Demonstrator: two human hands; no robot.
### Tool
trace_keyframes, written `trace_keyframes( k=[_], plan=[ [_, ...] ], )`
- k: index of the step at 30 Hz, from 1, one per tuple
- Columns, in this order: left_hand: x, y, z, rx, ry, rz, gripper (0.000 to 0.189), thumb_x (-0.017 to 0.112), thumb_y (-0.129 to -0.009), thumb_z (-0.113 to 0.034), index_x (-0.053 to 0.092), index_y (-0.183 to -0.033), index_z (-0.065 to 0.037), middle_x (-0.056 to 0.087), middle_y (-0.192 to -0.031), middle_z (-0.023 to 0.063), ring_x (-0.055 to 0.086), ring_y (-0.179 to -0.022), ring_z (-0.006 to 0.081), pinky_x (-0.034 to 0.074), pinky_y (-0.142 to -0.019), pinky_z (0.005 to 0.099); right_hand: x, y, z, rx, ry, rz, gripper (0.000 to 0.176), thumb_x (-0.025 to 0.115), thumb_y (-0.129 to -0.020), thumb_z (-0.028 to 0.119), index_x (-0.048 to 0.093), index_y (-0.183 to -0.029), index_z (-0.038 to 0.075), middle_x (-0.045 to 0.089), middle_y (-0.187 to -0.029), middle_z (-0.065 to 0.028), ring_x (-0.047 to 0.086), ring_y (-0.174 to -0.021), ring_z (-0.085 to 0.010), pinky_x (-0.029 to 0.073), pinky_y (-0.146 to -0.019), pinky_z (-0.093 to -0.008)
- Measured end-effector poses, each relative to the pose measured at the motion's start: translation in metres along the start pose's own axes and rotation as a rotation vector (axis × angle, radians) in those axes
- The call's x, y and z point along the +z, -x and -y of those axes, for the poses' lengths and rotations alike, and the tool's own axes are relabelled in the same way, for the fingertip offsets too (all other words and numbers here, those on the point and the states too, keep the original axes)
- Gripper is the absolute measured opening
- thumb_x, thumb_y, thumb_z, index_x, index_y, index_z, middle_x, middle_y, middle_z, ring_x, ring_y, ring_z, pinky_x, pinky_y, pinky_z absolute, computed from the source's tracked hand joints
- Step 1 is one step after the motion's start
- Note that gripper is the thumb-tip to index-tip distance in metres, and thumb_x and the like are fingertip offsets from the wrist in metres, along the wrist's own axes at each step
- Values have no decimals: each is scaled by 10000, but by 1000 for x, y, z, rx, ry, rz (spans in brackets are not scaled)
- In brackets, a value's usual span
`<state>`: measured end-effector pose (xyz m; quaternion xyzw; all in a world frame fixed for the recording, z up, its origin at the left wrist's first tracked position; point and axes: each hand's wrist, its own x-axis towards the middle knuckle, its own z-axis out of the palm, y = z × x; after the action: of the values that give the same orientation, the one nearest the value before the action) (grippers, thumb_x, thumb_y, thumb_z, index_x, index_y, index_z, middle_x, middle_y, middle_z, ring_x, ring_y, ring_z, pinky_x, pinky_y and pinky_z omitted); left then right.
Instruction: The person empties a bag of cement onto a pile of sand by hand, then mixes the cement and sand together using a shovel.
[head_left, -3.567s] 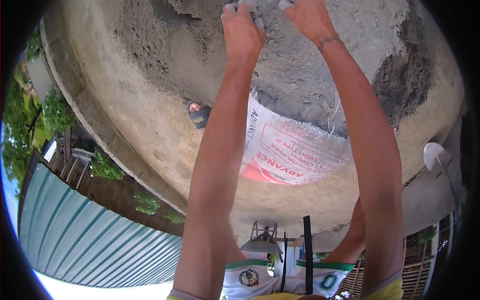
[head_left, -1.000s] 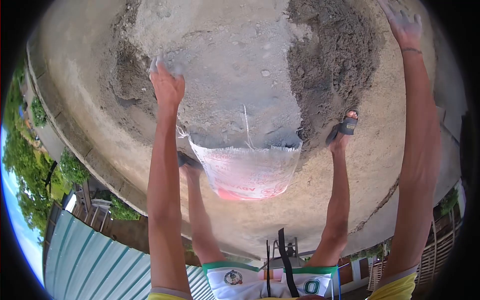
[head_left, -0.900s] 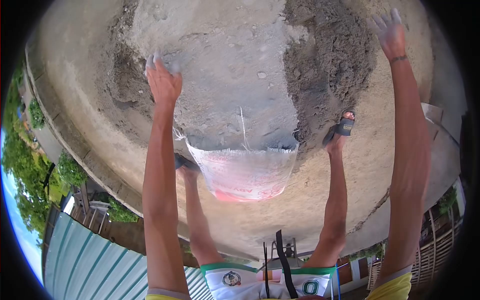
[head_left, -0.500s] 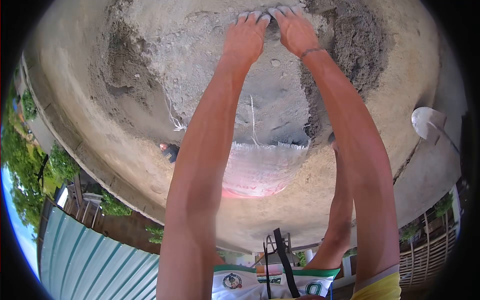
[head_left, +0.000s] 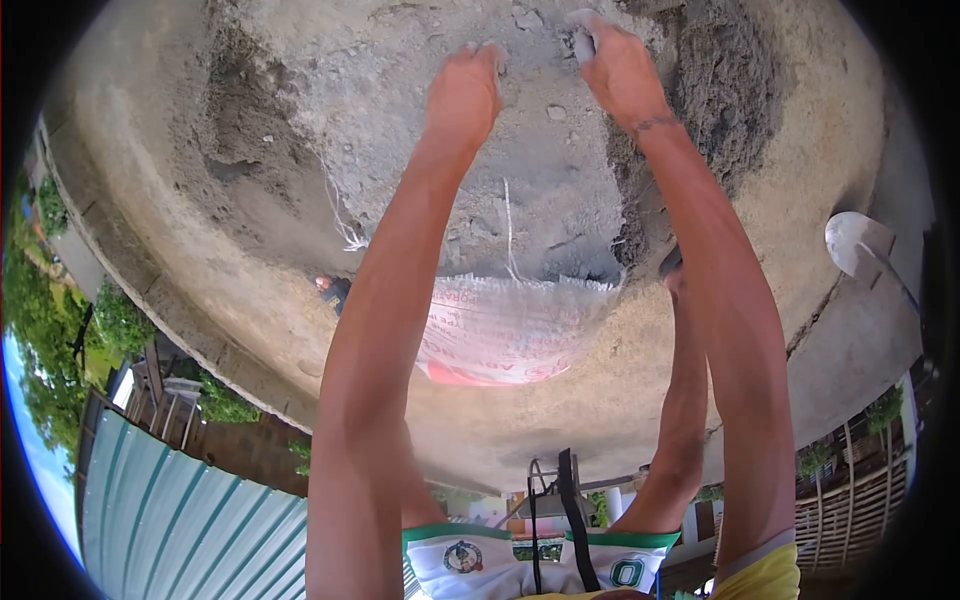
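right fingers (head_left: 585,38) curled in on a grey clump, dusted pale. right hand (head_left: 618,65) sits at the far side of the cement heap (head_left: 520,150). left fingers (head_left: 478,58) bent down into the powder, tips hidden, can't tell if they hold anything. left hand (head_left: 462,92) is near the right, not touching.

heap lies on the ground just past the mouth of the cement sack (head_left: 500,325), which lies slack between the person's feet.

looks like hand-working the powder. best to rake with both hands together, pinch clumps till they crumble, stay low to keep dust down, and keep the loose sack string (head_left: 510,215) out of it.

darker sand (head_left: 725,95) banks the heap's right side. bare concrete ground (head_left: 170,250), outdoors, sunny. shovel (head_left: 858,245) lies well off to the right. green corrugated fence (head_left: 190,510) and trees (head_left: 60,330) beyond.
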<state>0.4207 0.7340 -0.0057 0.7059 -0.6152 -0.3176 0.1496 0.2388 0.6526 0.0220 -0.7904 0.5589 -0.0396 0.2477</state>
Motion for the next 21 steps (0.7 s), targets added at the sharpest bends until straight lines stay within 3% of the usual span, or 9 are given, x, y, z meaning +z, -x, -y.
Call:
trace_keyframes(
  k=[3,6,7,10,12,16,18,21],
  plan=[
    [-5,7,7,24,41,-67,349,567,-791,-6,581,-1121,-117,590,-1004,194,543,-999,402,476,-833,470,-21,-15,25,203,165,301,243,470,-847,60,593,-1044,-12,624,-1067,-206,571,-1045,-349,455,-890,-446],
    [-17,1,-3,63,11,-62,337,582,-791,-17,570,-1121,-85,568,-1059,212,546,-1027,397,489,-849,456,23,-24,16,-208,134,41,226,499,-831,63,590,-1022,-17,623,-1044,-211,572,-1030,-349,457,-877,-447],
    [-19,-2,-7,83,-1,-49,330,588,-794,-24,566,-1119,-70,558,-1081,219,549,-1040,392,496,-858,448,28,-29,21,-215,93,21,225,509,-829,68,589,-1021,-18,623,-1037,-212,573,-1028,-347,458,-876,-443],
    [0,-32,0,211,-66,-287,287,477,-878,-96,514,-1137,24,605,-982,259,584,-948,415,473,-833,482,45,-35,35,-226,46,-44,228,536,-827,91,590,-1021,-15,624,-1018,-213,575,-1021,-341,460,-874,-433],
    [8,-41,3,143,-115,-260,274,454,-880,-86,521,-1123,20,610,-963,255,586,-936,419,471,-826,483,51,-32,37,-223,135,-95,235,551,-828,118,592,-1023,-6,625,-1009,-211,579,-1015,-336,462,-874,-425],
    [14,-31,-2,44,-222,-32,268,487,-844,-39,523,-1102,22,618,-964,240,605,-922,386,481,-808,448,44,-37,43,-141,189,139,233,565,-819,133,603,-1009,3,631,-986,-215,594,-979,-347,473,-855,-436],
    [10,-13,-8,-48,-143,35,310,561,-810,-33,544,-1119,-23,562,-1070,221,557,-1021,384,494,-851,443,38,-38,51,-74,187,263,227,568,-812,132,607,-997,5,634,-970,-218,602,-955,-354,480,-840,-443],
    [8,5,-12,-87,-67,94,337,604,-792,-36,551,-1125,-32,523,-1143,206,523,-1091,380,503,-883,438,45,-25,46,-127,162,219,214,551,-816,118,609,-984,0,639,-944,-223,607,-933,-363,487,-823,-446]
  ],
)
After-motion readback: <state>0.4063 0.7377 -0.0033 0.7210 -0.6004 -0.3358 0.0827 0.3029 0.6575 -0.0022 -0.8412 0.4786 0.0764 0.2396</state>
